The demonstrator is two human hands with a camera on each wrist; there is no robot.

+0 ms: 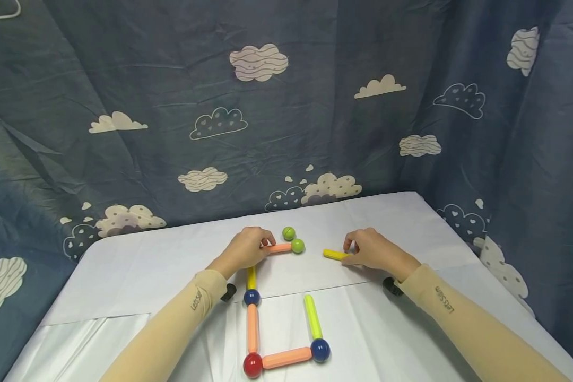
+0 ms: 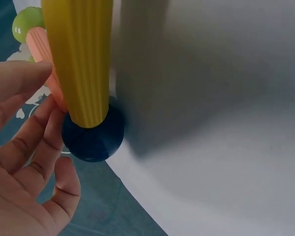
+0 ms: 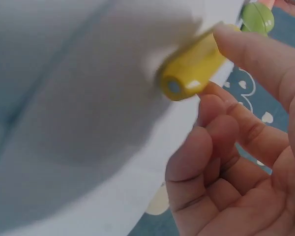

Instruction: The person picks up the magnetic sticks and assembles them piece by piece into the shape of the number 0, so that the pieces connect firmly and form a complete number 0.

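My left hand [image 1: 243, 251] pinches an orange magnetic stick [image 1: 280, 248] between thumb and fingers. A green ball [image 1: 297, 245] sits on that stick's right end. The left wrist view shows the stick's other end meeting a dark blue ball [image 2: 93, 135], which also joins a yellow stick [image 2: 83, 64]; my hand hides this ball in the head view. To the right, my right hand [image 1: 373, 249] pinches a separate yellow stick [image 1: 335, 254] by its right part, its left end pointing towards the green ball with a gap between them. A second green ball [image 1: 288, 233] lies just behind the first.
Nearer me, the frame continues through a blue ball [image 1: 251, 297], an orange stick [image 1: 252, 329], a red ball [image 1: 253, 365], another orange stick [image 1: 286, 358] and a blue ball [image 1: 320, 350] bearing a lime stick [image 1: 312, 317]. White cloth [image 1: 181, 286] covers the table; a cloud-patterned curtain [image 1: 286, 132] hangs behind.
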